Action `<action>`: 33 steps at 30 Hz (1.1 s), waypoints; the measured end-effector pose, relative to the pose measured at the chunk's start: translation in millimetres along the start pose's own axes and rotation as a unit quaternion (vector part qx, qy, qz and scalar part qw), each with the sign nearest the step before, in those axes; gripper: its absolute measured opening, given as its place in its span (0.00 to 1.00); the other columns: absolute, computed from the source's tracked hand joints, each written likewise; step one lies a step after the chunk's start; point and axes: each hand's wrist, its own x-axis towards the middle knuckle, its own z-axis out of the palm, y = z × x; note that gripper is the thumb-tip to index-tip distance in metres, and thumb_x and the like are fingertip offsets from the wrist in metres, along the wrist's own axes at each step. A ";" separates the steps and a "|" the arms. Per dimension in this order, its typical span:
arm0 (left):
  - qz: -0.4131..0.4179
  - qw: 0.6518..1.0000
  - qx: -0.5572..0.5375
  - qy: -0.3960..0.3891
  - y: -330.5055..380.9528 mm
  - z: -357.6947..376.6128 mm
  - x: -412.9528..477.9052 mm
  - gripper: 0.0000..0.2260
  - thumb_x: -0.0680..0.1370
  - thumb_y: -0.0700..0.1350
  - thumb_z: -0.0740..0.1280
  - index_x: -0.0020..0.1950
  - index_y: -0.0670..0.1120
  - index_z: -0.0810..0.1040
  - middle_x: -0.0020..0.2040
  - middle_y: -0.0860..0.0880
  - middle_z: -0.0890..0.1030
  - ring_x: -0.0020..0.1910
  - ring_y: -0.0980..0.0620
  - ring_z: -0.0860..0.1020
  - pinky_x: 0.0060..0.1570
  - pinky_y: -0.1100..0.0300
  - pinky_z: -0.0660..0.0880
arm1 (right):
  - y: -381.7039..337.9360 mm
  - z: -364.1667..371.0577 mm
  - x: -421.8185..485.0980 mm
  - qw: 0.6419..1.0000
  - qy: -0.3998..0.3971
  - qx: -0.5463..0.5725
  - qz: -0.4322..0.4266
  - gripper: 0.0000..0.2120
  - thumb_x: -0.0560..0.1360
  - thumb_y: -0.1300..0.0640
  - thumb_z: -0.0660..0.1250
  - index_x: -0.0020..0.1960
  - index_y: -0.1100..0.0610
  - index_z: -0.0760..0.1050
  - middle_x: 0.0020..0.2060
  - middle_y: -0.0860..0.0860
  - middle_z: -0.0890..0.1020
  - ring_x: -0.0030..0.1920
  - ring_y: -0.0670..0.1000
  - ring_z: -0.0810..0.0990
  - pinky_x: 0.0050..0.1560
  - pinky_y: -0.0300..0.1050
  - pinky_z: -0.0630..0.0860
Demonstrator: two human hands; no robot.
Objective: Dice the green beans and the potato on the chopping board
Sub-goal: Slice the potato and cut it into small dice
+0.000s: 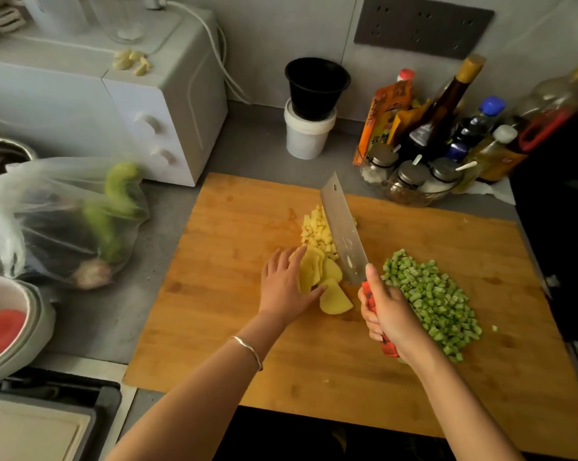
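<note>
Right hand (pixel 387 316): fingers wrap tight round the knife (pixel 342 227) by its red handle.
Left hand (pixel 286 282): straight fingers press down on the potato slices (pixel 315 269).
Potato bits (pixel 317 232): at 12 o'clock from the slices.
Green beans (pixel 430 301): cut, piled at 3 o'clock from the knife.
Cut well: tuck fingertips back, I think; keep strips even.
Chopping board (pixel 231 311): wood, on a grey table (pixel 124 304).
Room: dim kitchen, white oven (pixel 167 104) at 10 o'clock.
</note>
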 end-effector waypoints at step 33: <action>-0.077 0.982 -0.148 0.083 -17.6 -6.1 -20.0 0.33 0.72 0.52 0.73 0.74 0.58 0.61 0.73 0.53 0.62 0.70 0.48 0.63 0.61 0.54 0.69 | 5.6 11.2 -7.0 1.000 -0.022 0.004 0.019 0.26 0.77 0.36 0.54 0.37 0.59 0.66 0.21 0.50 0.61 0.20 0.49 0.58 0.23 0.40 0.57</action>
